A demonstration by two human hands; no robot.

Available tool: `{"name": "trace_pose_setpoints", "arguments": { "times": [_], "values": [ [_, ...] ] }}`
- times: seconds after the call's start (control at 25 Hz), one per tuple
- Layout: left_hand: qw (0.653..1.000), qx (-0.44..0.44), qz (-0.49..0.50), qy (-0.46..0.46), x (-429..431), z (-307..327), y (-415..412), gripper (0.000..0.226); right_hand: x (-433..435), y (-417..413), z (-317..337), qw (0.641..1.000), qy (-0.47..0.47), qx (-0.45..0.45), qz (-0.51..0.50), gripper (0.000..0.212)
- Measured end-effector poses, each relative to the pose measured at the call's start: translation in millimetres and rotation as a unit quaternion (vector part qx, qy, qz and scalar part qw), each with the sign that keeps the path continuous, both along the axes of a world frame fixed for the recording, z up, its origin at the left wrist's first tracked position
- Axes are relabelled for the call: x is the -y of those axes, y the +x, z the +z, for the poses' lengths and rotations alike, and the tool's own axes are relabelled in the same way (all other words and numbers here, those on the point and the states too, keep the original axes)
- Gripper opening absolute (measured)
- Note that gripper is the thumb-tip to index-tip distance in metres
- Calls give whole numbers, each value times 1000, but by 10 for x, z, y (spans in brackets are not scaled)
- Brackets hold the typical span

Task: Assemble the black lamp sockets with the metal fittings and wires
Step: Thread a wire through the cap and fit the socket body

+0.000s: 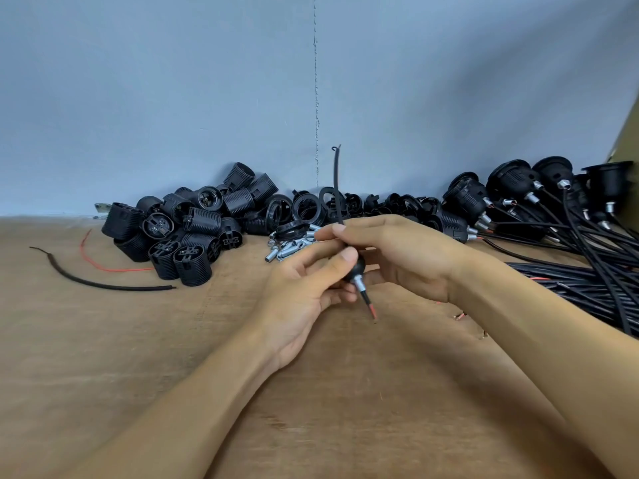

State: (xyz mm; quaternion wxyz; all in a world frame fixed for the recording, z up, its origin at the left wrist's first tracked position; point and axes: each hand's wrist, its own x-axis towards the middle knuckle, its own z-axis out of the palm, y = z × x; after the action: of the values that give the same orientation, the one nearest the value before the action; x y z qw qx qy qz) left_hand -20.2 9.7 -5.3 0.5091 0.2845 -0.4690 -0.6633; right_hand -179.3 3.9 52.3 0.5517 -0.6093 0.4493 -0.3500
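Over the middle of the wooden table (pixel 138 357), my left hand (pixel 304 292) holds a small black socket cap (pixel 356 267) between thumb and fingers. A metal fitting (pixel 360 284) sticks out of the cap toward me. A black wire (pixel 336 188) runs through cap and fitting; its long end stands up toward the wall, and its short end with a red lead (pixel 372 311) points down. My right hand (pixel 397 257) pinches the wire just above the cap.
A heap of black threaded socket bodies (pixel 183 229) lies at the back left, black rings (pixel 307 205) and loose metal fittings (pixel 290 247) behind my hands. Finished sockets with wires (pixel 518 202) and a wire bundle (pixel 587 288) fill the right. A stray black wire (pixel 103 285) and a red wire (pixel 103 267) lie left.
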Motion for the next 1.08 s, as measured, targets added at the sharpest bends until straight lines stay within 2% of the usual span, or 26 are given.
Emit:
{"name": "trace_pose_setpoints", "arguments": {
  "times": [0.08,0.28,0.44,0.64,0.8,0.84,0.92,1.08],
  "values": [
    [1000,5,6,-19,-7,-21,-20,39,-13,-16,26,999,-19,-50,3,27],
    [999,0,32,-41,3,-48,-25,30,-98,96,53,988,-48,-146,-5,30],
    [999,18,16,-30,9,-50,-17,40,-121,157,36,943,-122,-308,-38,36],
    [998,28,15,-45,20,-15,17,51,-108,163,38,936,-136,-321,-47,36],
    [997,-12,59,-42,32,28,26,53,-92,124,22,939,-150,-294,-102,52],
    [996,-29,75,-39,48,41,54,55,-83,84,37,928,-169,-308,-126,55],
    [991,-52,119,-30,95,58,124,53,-57,-56,87,884,-206,-382,-174,60],
    [987,-10,158,-7,165,15,189,40,-19,-423,227,734,-171,-618,-223,45]
  ]
}}
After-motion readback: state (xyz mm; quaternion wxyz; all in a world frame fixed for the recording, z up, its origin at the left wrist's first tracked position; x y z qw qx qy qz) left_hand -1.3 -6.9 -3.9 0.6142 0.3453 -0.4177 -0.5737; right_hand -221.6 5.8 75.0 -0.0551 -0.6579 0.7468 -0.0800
